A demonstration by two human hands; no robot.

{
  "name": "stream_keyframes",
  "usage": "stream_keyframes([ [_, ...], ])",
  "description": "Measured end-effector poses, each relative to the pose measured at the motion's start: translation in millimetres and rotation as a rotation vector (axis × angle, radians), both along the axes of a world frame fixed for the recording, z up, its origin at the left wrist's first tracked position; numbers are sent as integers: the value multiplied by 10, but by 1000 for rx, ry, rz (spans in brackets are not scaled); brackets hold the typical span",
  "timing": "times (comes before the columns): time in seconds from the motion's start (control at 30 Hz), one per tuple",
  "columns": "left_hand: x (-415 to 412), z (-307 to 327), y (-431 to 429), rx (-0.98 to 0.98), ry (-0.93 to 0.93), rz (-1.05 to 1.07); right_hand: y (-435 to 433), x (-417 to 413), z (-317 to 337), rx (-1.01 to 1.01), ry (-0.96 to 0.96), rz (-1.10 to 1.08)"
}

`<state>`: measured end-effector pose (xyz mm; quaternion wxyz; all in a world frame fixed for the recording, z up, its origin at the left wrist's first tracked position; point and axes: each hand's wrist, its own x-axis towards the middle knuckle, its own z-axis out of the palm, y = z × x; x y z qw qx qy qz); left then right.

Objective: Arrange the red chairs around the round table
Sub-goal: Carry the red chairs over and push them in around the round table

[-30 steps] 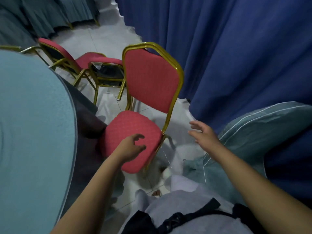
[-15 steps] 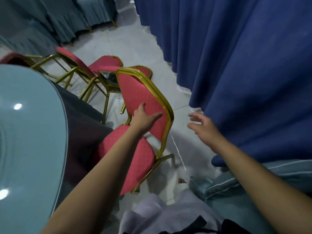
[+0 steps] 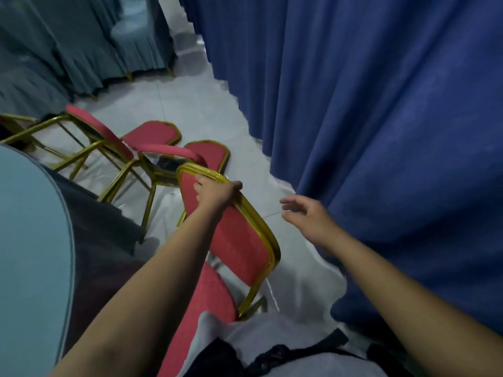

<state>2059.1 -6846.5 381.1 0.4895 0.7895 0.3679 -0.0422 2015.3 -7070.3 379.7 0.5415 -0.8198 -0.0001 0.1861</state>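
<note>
- Clearly, the left hand (image 3: 217, 193) is wrapped over the top rail of the nearest red chair (image 3: 231, 240), fingers curled over the gold frame and thumb on the padded face; the right hand (image 3: 307, 216) hangs free just to the right of the backrest, fingers loosely spread, gripping nothing.
- That chair stands between the round counter (image 3: 32, 240) on the left and the blue curtain (image 3: 381, 131) on the right, its seat close beside the counter's dark skirt.
- To do this step well, the person would likely bring the right hand onto the frame's right side as well, so the chair turns squarely rather than swinging off one corner, and keep its legs from catching the curtain hem.
- Its backrest runs long from the near right corner up to the gripped far corner, and its padded face looks left toward the counter, which suits the seating position.
- Two more red chairs (image 3: 152, 148) lie tipped and tangled on the floor beyond, backrests down, gold legs pointing left; they seemingly still await placing.
</note>
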Motion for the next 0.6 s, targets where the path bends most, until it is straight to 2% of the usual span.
stream_keyframes([
  [0.37,99,-208,108,-182,-92,-50,851,1230,146,-126,-58,321],
  [0.47,96,-230,149,-175,-99,-73,1219,1616,69,-81,-71,492],
  [0.6,138,-157,160,-197,-87,-65,1717,2161,65,-191,-76,883],
])
